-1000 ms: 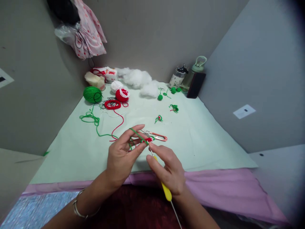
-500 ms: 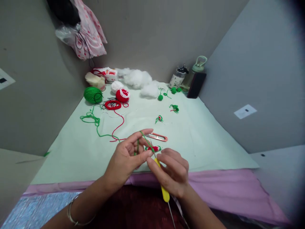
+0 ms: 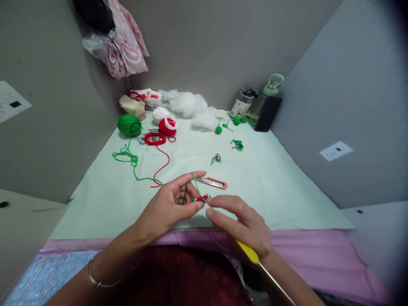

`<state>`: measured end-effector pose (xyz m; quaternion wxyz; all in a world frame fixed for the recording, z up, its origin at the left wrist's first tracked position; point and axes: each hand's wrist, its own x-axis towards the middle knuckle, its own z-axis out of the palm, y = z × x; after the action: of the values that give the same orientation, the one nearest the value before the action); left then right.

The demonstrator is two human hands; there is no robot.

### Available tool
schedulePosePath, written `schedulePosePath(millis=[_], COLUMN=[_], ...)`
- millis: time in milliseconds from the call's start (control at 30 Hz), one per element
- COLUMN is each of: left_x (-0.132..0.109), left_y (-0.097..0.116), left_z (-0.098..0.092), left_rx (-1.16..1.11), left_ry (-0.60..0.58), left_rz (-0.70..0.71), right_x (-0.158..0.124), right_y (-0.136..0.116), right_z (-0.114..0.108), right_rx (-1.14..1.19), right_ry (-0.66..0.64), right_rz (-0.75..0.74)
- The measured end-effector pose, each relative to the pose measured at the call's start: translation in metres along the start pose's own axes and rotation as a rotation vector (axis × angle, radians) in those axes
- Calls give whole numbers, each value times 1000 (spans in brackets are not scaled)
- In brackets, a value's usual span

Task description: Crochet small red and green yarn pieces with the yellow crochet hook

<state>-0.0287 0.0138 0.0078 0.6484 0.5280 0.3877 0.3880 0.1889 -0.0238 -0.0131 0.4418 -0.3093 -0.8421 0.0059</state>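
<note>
My left hand [image 3: 174, 199] pinches a small red, white and green crochet piece [image 3: 200, 198] between thumb and fingers. Green yarn [image 3: 195, 183] runs over its raised index finger and down through the palm. My right hand [image 3: 244, 221] is closed round a crochet hook [image 3: 247, 251] with a yellow handle and a thin metal shaft. The hook's tip meets the crochet piece, though the exact stitch is too small to make out. Just beyond the fingers lie orange-handled thread snips [image 3: 214, 182].
A green yarn ball [image 3: 129, 125], a red-and-white ball [image 3: 168, 126] and white stuffing [image 3: 188, 104] sit at the back left. Small green crocheted bits [image 3: 237, 145] lie to the right. A phone [image 3: 268, 114] leans against a bottle [image 3: 272, 87] in the back right corner.
My right hand has shifted right, and the hook now slants more, its handle lower and further right. The crochet piece stays in my left hand. The whole view has moved slightly.
</note>
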Motion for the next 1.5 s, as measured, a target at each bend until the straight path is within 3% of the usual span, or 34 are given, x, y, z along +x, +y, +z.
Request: schedulePosePath(millis=[133, 300, 567, 667, 733, 900, 967, 1133, 1500], left_x=[0, -1, 3, 4, 3, -2, -3, -5, -3], left_y=[1, -1, -24, -30, -30, -24, -22, -21, -27], left_z=[1, 2, -3, -5, -4, 4, 7, 11, 14], left_rx=[162, 311, 623, 656, 580, 128, -23, -213, -208], left_ry=[55, 71, 144, 174, 178, 121, 89, 75, 97], left_rz=[57, 144, 570, 634, 561, 55, -48, -72, -11], right_x=[-8, -14, -6, -8, -9, -8, -8, -9, -8], right_y=[0, -1, -13, -16, -19, -23, -24, -26, -27], right_z=[-4, -3, -3, 0, 3, 5, 4, 1, 1], right_rx=[-46, 14, 121, 161, 216, 340, 344, 316, 273], right_ry=[-118, -93, -30, -18, 15, 113, 127, 137, 111], right_rz=[83, 61, 194, 233, 277, 421, 432, 410, 340])
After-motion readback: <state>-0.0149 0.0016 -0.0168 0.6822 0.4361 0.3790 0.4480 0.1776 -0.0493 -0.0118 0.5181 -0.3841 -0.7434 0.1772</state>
